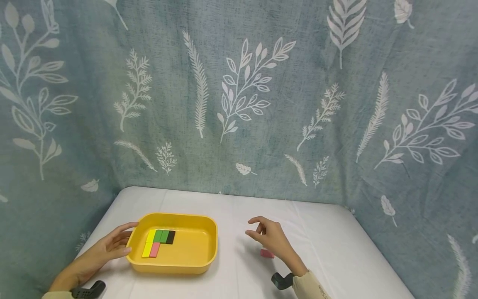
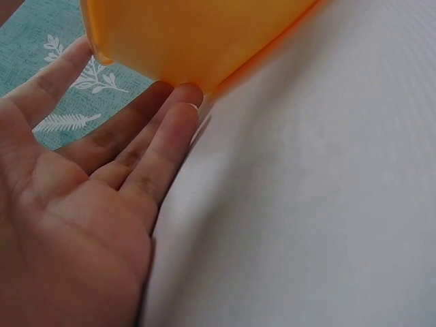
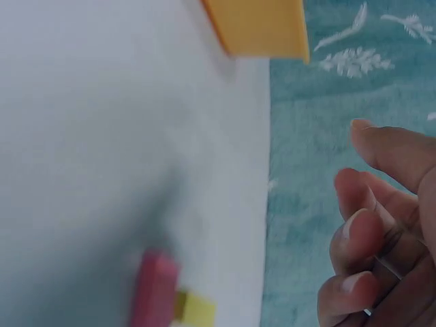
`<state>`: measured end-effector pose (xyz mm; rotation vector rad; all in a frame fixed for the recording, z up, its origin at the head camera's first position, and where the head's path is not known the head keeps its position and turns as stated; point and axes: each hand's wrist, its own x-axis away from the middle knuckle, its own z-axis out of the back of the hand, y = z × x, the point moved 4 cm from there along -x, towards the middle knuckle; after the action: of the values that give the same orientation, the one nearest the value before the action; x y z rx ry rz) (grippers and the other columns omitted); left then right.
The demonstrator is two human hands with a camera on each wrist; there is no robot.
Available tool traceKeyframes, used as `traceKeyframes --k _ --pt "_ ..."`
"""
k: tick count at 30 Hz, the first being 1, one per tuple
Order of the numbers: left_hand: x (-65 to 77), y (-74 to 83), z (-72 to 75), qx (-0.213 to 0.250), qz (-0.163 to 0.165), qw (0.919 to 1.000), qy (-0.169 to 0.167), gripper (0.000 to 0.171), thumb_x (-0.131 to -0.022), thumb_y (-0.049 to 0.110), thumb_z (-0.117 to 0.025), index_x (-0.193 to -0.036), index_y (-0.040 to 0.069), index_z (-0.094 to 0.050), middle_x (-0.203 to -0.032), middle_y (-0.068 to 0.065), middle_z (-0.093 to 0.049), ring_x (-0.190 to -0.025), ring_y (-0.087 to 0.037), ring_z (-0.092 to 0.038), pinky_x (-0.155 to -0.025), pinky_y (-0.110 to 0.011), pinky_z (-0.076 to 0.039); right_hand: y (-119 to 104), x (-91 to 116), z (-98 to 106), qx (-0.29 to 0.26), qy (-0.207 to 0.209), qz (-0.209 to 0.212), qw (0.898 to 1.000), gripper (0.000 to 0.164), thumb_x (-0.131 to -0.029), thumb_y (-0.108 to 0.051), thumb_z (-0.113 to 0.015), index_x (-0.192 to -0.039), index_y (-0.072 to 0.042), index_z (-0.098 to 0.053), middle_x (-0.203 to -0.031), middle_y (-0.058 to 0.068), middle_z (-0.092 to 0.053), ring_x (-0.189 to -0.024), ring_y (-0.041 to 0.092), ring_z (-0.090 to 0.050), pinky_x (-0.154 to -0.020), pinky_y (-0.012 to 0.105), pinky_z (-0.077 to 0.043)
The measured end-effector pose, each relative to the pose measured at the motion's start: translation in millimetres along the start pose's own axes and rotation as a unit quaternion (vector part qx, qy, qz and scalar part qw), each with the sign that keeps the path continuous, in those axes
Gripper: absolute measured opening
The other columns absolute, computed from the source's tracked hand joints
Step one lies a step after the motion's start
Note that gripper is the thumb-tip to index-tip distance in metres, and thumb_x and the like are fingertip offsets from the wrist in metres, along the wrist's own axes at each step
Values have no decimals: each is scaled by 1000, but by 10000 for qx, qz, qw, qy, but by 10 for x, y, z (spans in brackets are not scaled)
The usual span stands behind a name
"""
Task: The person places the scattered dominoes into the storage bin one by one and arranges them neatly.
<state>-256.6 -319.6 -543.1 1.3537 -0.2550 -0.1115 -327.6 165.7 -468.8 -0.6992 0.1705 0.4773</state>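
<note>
A yellow tray point(image 1: 186, 265) stands on the table, left of centre. My left hand point(image 1: 102, 253) rests against its left end, and the left wrist view shows extended fingertips touching the outer wall. Inside, at the tray's left, lie flat blocks: yellow blocks point(image 1: 147, 249), green blocks point(image 1: 158, 236), a black block point(image 1: 171, 237) and a pink block point(image 1: 154, 250). My right hand point(image 1: 272, 236) hovers right of the tray, fingers loosely bent, nothing between thumb and fingertips. Below it on the table lie a pink block point(image 3: 155, 289) and a yellow block point(image 3: 197, 310), partly cut off in the right wrist view.
A white cloth point(image 1: 336, 249) covers the table. Blue-green curtains point(image 1: 239, 104) with white leaf prints hang behind it and at both sides. Dark wrist devices point(image 1: 281, 281) sit at both wrists.
</note>
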Motion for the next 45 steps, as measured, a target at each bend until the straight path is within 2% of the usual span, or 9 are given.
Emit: traceKeyframes --k 9,13,18,26,36,45 --pt "-12 7 6 -25 51 10000 30 78 -100 27 -68 -163 15 -23 -158 -29 -32 -139 -45 -40 -109 -60 -42 371 253 152 248 182 -374 9988 29 -88 -28 -83 -112 -13 -74 -67 -12 -58 -53 5 -45 -50 23 -41" --pt "-13 -8 6 -6 43 10000 20 78 -100 26 -68 -163 15 -23 -158 -29 -32 -139 -44 -41 -108 -59 -43 517 337 160 237 144 -572 9980 31 -87 -24 -84 -113 -10 -74 -65 -10 -58 -51 4 -44 -48 22 -40" --pt "-17 -28 5 -36 102 9999 43 79 -100 27 -68 -163 16 -23 -159 -30 -31 -140 -46 -38 -108 -62 -42 661 398 148 374 114 -821 9959 31 -87 -27 -84 -112 -12 -74 -64 -10 -56 -51 5 -44 -48 23 -39" --pt "-13 -22 12 -76 70 9999 49 78 -100 27 -68 -163 18 -24 -159 -29 -31 -142 -47 -36 -108 -63 -41 813 416 130 334 -77 -1244 9916 33 -87 -26 -84 -115 -11 -73 -64 -7 -57 -51 8 -47 -47 23 -38" --pt "-24 -37 16 -78 10 10000 30 77 -100 27 -67 -163 19 -24 -159 -28 -30 -141 -46 -36 -108 -63 -41 928 385 81 339 -211 -1402 9893 41 -83 -29 -87 -117 -12 -72 -68 -6 -58 -57 10 -49 -51 23 -39" --pt "-7 -13 10 -66 18 10000 7 77 -101 27 -67 -163 17 -23 -159 -29 -30 -141 -47 -37 -108 -63 -41 995 313 82 95 -639 -1484 9868 52 -82 -36 -87 -124 -10 -70 -72 -3 -59 -59 11 -48 -51 24 -38"
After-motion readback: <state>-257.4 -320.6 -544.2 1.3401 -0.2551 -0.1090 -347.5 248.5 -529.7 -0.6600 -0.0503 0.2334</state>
